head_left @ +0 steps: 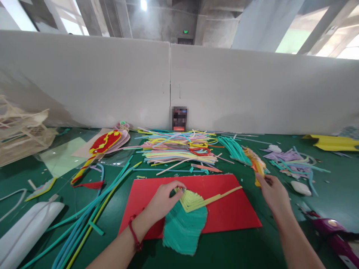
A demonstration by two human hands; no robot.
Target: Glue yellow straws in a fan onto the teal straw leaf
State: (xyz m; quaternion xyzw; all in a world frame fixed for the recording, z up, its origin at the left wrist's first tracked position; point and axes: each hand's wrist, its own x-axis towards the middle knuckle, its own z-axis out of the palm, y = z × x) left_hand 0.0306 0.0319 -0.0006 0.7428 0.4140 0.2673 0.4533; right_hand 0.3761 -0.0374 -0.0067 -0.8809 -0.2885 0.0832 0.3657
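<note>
Left hand (164,198): at yellow strips (193,203), finger grip unclear. Right hand (274,191): fingers grasp orange object (258,167), right of red sheet (235,215).

Two bare arms reach in from the bottom. The left arm (116,248) slants up to the right. The left hand (164,198) has its back facing up, with bent fingers (177,184) curling down by the thumb. The right arm (297,241) slants up to the left. The right hand (272,190) makes a grip, with its fingers curled in. The hands are well apart.
</note>
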